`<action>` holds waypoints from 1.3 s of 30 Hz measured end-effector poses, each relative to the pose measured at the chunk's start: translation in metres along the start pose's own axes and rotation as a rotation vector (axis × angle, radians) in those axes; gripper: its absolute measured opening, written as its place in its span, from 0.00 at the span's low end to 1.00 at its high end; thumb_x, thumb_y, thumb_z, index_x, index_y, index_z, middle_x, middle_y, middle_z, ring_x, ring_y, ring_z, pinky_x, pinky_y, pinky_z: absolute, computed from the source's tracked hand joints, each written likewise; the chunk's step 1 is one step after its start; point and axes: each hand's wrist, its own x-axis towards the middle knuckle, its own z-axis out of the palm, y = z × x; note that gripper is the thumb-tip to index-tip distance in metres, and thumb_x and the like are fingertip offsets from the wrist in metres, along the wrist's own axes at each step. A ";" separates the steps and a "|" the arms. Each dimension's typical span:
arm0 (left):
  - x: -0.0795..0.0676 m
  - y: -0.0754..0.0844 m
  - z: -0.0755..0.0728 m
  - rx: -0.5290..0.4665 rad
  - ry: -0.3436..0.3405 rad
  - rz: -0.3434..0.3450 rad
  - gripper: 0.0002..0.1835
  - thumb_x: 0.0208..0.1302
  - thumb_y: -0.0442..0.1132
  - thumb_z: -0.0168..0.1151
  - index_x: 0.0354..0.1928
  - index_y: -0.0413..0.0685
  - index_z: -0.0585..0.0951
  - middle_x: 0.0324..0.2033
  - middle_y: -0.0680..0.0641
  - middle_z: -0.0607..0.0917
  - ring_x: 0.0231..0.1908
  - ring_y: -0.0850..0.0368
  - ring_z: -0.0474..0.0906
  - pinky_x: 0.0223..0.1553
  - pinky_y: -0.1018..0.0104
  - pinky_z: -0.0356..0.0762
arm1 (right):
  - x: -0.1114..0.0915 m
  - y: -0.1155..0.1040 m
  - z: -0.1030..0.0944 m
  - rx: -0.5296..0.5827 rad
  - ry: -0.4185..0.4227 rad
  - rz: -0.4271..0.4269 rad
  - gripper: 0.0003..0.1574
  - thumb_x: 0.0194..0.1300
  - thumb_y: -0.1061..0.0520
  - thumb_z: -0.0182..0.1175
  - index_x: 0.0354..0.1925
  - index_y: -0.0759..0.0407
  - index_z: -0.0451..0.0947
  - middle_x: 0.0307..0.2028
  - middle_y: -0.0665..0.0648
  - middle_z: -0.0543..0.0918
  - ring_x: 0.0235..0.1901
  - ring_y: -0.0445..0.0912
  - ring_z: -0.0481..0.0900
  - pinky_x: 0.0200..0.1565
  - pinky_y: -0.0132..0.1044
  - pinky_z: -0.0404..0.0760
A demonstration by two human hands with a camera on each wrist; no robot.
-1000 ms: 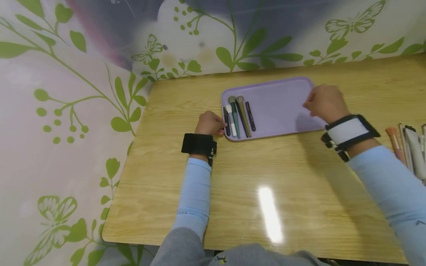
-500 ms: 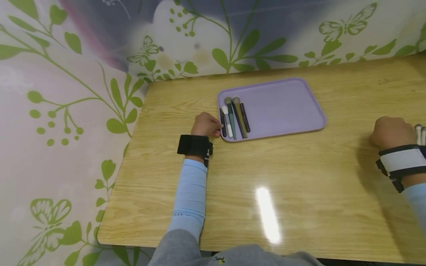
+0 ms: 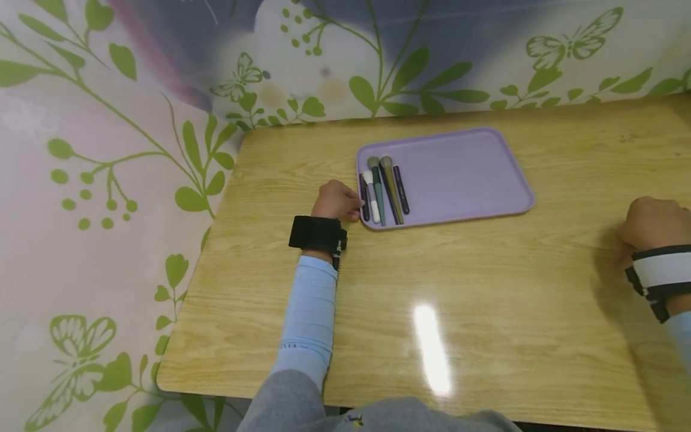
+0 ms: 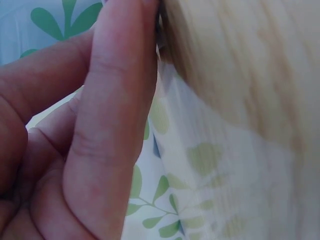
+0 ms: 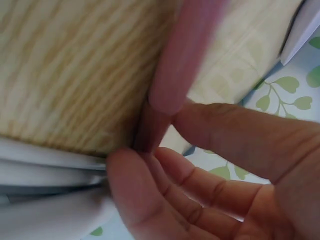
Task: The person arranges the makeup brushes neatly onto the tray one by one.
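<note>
A lilac tray [image 3: 459, 174] lies on the wooden table, with several makeup brushes [image 3: 375, 191] and dark slim sticks [image 3: 402, 189] side by side at its left end. My left hand [image 3: 337, 201] holds the tray's near left rim between thumb and fingers; its fingertips are cut off at the top of the left wrist view. Far to the right, my right hand [image 3: 655, 223] is low over the table. Between its thumb and fingers, a pink makeup brush [image 5: 187, 55] is pinched near its darker band [image 5: 151, 127]. The bristles are hidden by the fingers.
Several pale, slim handles [image 5: 50, 170] lie beside the right fingers in the right wrist view. A wall with a leaf pattern [image 3: 345, 66] borders the table [image 3: 432, 270] at the back and left. The table's front edge is by the person's body.
My right hand has moved from above the tray's right end outward and down to the brushes at the right, and now pinches the pink makeup brush. The left hand stays at the tray rim.
</note>
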 end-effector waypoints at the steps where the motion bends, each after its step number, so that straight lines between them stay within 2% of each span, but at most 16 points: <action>1: 0.000 0.001 -0.001 0.000 0.001 -0.001 0.12 0.48 0.35 0.62 0.37 0.39 0.79 0.25 0.41 0.82 0.19 0.57 0.79 0.25 0.68 0.80 | 0.001 0.001 -0.001 -0.014 -0.012 -0.014 0.14 0.38 0.62 0.56 0.02 0.62 0.71 0.07 0.58 0.72 0.10 0.52 0.68 0.11 0.43 0.65; 2: -0.001 0.001 -0.001 -0.002 0.000 -0.003 0.12 0.48 0.35 0.62 0.38 0.39 0.79 0.25 0.41 0.82 0.19 0.57 0.79 0.25 0.68 0.80 | 0.002 0.001 -0.001 -0.015 -0.022 -0.009 0.11 0.34 0.61 0.60 0.04 0.61 0.73 0.08 0.59 0.74 0.12 0.54 0.69 0.12 0.45 0.66; 6: -0.002 0.002 -0.002 -0.019 -0.009 -0.020 0.13 0.49 0.34 0.61 0.39 0.39 0.79 0.25 0.41 0.82 0.20 0.57 0.79 0.26 0.68 0.80 | 0.005 -0.002 0.000 -0.030 -0.013 0.010 0.10 0.36 0.64 0.57 0.05 0.64 0.71 0.09 0.60 0.72 0.13 0.55 0.69 0.13 0.45 0.68; 7: -0.002 0.002 -0.002 -0.018 -0.009 -0.022 0.13 0.49 0.34 0.61 0.39 0.39 0.79 0.25 0.41 0.82 0.20 0.57 0.79 0.26 0.68 0.80 | 0.006 -0.003 0.001 -0.025 -0.006 0.004 0.11 0.37 0.65 0.56 0.05 0.64 0.70 0.08 0.59 0.71 0.12 0.54 0.69 0.12 0.45 0.68; 9: -0.003 0.003 -0.001 -0.028 -0.008 -0.020 0.13 0.49 0.34 0.61 0.39 0.39 0.79 0.26 0.41 0.82 0.19 0.58 0.79 0.26 0.67 0.80 | 0.006 -0.009 0.002 0.009 -0.021 0.026 0.14 0.41 0.67 0.44 0.05 0.64 0.68 0.07 0.58 0.71 0.11 0.53 0.69 0.12 0.42 0.68; 13: -0.003 0.001 -0.002 -0.032 -0.005 -0.018 0.13 0.48 0.34 0.62 0.38 0.39 0.79 0.26 0.40 0.82 0.17 0.59 0.78 0.25 0.67 0.80 | 0.013 -0.034 0.000 0.050 -0.015 -0.017 0.20 0.49 0.65 0.42 0.06 0.64 0.68 0.08 0.59 0.71 0.11 0.50 0.68 0.11 0.39 0.67; 15: -0.002 -0.001 -0.002 -0.029 -0.003 -0.018 0.13 0.48 0.34 0.62 0.38 0.39 0.79 0.25 0.40 0.82 0.17 0.59 0.77 0.25 0.67 0.80 | 0.019 -0.055 -0.008 0.065 0.007 -0.062 0.20 0.50 0.64 0.45 0.05 0.62 0.67 0.07 0.56 0.69 0.11 0.48 0.66 0.11 0.38 0.65; 18: -0.001 -0.002 -0.002 -0.033 0.006 -0.016 0.12 0.48 0.34 0.62 0.38 0.39 0.80 0.25 0.40 0.82 0.16 0.60 0.77 0.24 0.68 0.80 | 0.030 -0.097 -0.024 0.097 0.072 -0.157 0.11 0.47 0.64 0.51 0.13 0.65 0.71 0.13 0.60 0.73 0.16 0.51 0.69 0.14 0.39 0.65; 20: -0.001 -0.003 -0.003 -0.031 0.007 -0.013 0.12 0.48 0.34 0.62 0.37 0.39 0.80 0.25 0.40 0.82 0.16 0.61 0.77 0.23 0.69 0.79 | 0.037 -0.131 -0.034 0.104 0.101 -0.213 0.06 0.43 0.64 0.54 0.15 0.64 0.69 0.14 0.58 0.70 0.18 0.51 0.67 0.16 0.39 0.65; 22: -0.001 -0.002 -0.002 -0.042 0.004 -0.009 0.11 0.48 0.34 0.62 0.37 0.39 0.80 0.25 0.41 0.82 0.16 0.60 0.77 0.22 0.70 0.79 | 0.046 -0.164 -0.039 0.107 0.099 -0.255 0.04 0.42 0.63 0.55 0.18 0.64 0.70 0.18 0.60 0.73 0.22 0.54 0.70 0.18 0.41 0.68; 23: -0.001 -0.002 -0.002 -0.050 0.002 -0.007 0.11 0.48 0.34 0.62 0.37 0.39 0.80 0.24 0.41 0.82 0.15 0.60 0.76 0.22 0.70 0.79 | 0.051 -0.179 -0.040 0.100 0.084 -0.275 0.05 0.42 0.63 0.55 0.16 0.63 0.70 0.17 0.60 0.73 0.22 0.54 0.70 0.20 0.41 0.68; 26: 0.000 -0.002 -0.001 -0.069 -0.003 -0.007 0.11 0.48 0.33 0.62 0.36 0.38 0.80 0.24 0.41 0.82 0.15 0.60 0.76 0.21 0.70 0.79 | 0.064 -0.220 -0.031 0.093 0.052 -0.314 0.11 0.46 0.61 0.52 0.11 0.60 0.67 0.15 0.58 0.72 0.22 0.53 0.70 0.21 0.41 0.70; 30: -0.002 -0.002 0.001 -0.069 -0.009 0.008 0.10 0.48 0.33 0.62 0.35 0.37 0.80 0.23 0.40 0.82 0.15 0.60 0.76 0.21 0.70 0.79 | 0.076 -0.256 -0.007 0.111 0.026 -0.308 0.11 0.50 0.60 0.50 0.18 0.66 0.71 0.24 0.66 0.77 0.26 0.56 0.74 0.26 0.46 0.74; 34: -0.004 -0.001 0.001 -0.042 -0.011 0.028 0.09 0.49 0.33 0.61 0.35 0.37 0.80 0.23 0.40 0.82 0.16 0.58 0.77 0.21 0.70 0.79 | 0.079 -0.271 0.016 0.123 0.004 -0.278 0.11 0.50 0.63 0.46 0.24 0.69 0.73 0.31 0.71 0.77 0.29 0.58 0.75 0.26 0.48 0.76; 39: -0.004 -0.003 -0.004 0.017 0.021 0.034 0.09 0.49 0.35 0.61 0.34 0.40 0.81 0.21 0.43 0.82 0.17 0.57 0.78 0.20 0.71 0.78 | 0.080 -0.282 0.025 0.125 -0.001 -0.262 0.13 0.52 0.65 0.43 0.26 0.70 0.73 0.32 0.72 0.77 0.29 0.59 0.76 0.25 0.48 0.76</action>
